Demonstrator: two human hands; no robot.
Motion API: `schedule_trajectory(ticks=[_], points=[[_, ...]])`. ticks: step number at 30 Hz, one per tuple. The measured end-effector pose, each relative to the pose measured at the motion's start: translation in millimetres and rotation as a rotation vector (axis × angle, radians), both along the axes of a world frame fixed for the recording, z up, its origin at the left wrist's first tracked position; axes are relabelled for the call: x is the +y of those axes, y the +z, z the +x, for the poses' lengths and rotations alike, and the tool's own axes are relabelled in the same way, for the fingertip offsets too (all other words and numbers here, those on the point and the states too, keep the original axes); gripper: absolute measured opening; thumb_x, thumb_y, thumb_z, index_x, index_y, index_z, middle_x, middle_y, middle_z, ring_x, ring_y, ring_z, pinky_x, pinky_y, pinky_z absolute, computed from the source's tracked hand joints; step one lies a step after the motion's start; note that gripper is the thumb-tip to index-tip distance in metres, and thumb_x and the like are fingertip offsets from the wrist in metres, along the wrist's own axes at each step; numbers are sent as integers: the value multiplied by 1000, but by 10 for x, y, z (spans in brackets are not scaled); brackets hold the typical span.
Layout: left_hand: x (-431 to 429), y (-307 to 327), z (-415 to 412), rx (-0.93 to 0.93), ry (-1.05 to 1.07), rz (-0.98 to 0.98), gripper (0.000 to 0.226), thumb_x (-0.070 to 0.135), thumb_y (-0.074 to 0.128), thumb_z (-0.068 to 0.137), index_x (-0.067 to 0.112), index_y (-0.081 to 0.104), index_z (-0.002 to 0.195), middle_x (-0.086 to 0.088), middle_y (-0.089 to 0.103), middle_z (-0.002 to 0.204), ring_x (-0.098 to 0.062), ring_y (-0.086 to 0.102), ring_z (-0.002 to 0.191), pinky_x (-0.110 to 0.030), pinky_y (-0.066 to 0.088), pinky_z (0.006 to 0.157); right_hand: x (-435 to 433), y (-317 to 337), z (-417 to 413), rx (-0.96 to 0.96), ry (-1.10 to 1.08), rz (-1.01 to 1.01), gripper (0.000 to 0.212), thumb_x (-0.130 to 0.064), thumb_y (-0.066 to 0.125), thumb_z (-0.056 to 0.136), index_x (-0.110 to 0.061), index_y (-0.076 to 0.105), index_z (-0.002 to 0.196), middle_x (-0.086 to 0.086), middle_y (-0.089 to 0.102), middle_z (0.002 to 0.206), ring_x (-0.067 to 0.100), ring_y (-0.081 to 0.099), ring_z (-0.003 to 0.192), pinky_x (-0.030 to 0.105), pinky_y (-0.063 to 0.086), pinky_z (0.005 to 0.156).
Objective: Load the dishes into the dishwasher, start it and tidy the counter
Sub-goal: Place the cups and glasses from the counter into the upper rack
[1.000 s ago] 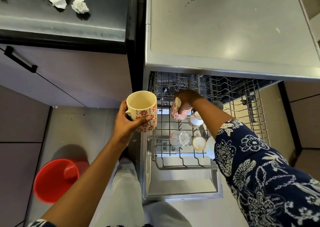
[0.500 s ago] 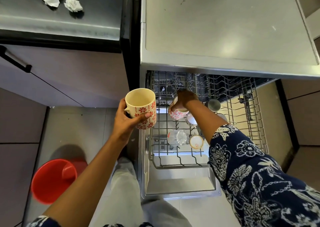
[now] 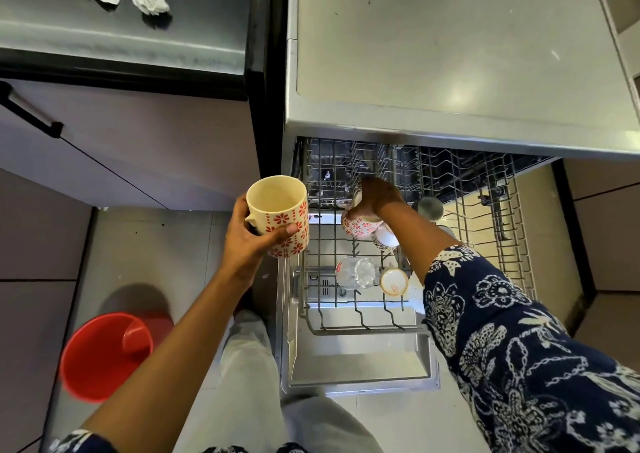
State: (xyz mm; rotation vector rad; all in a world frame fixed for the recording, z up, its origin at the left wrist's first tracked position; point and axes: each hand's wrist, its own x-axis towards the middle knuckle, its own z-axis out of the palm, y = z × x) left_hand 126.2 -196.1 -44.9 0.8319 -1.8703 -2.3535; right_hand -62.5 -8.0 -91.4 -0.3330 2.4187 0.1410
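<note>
Left hand (image 3: 247, 234) grips an upright cream mug (image 3: 280, 215) with red flowers, held beside the pulled-out upper rack (image 3: 346, 329). Right hand (image 3: 375, 194) clasps a second floral mug (image 3: 358, 225), tilted, low in the rack near a glass (image 3: 356, 272).

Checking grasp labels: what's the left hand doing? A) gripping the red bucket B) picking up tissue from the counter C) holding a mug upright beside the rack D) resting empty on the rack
C: the left hand is wrapped around an upright floral mug, mouth up, held just left of the rack, not inside it.
</note>
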Motion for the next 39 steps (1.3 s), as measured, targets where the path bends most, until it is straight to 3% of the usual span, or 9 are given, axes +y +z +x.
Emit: schedule_trajectory(ticks=[9,16,22,28,30,32,34,36,39], points=[[-73,-48,28,-5,-4,2,110,67,85,23,37,43,120,9,58,113,-3,62,96,-17,54,68,95,-52,66,90,-8,-59,98,-53,76,67,-11,30,142,15,46,139,37,49,123,43,45,98],[-38,-71,8,-15,-9,6,99,67,84,23,42,47,111,12,58,110,2,63,92,-18,54,67,24,-145,79,27,-9,-105,95,-45,79,67,-11,30,141,15,46,139,37,47,125,40,44,100],[-55,-89,-5,-14,-9,17,102,68,84,22,42,45,113,11,58,111,-7,62,97,-20,56,68,106,-206,26,-26,-35,-138,103,-43,81,65,-10,26,145,15,43,142,37,44,126,39,42,102],[-9,17,9,8,-50,-1,106,68,84,23,41,43,116,10,56,114,-8,61,98,-19,55,67,102,-126,150,-28,-61,-137,101,-56,70,73,-22,14,149,12,20,155,39,22,139,51,27,112],[47,94,21,28,-70,-16,105,68,84,24,39,43,116,11,56,113,-5,62,96,-17,54,67,166,-55,321,99,-190,-255,87,-57,62,79,-20,21,147,12,29,151,36,29,137,47,31,110],[148,199,60,51,-98,-25,104,66,85,24,37,44,115,10,57,112,0,63,94,-16,54,66,285,43,668,253,-440,-540,59,-43,62,86,-13,45,133,13,53,131,32,49,121,34,42,97],[265,275,105,74,-133,-42,102,60,87,25,35,46,115,9,57,111,1,63,92,-15,53,66,380,143,1061,250,-732,-822,29,-28,60,90,-11,59,113,10,64,111,28,59,106,29,44,86],[430,349,182,89,-165,-72,91,46,87,30,36,46,111,9,57,110,-3,62,93,-16,53,65,449,235,1422,23,-1025,-1089,10,-16,54,93,-15,63,96,10,66,100,28,60,101,33,46,83],[699,414,310,107,-199,-71,79,38,84,37,35,49,108,10,60,107,2,64,89,-18,53,64,522,337,1762,-441,-1281,-1319,16,-21,47,96,-16,63,98,6,68,90,22,63,89,33,50,78]])
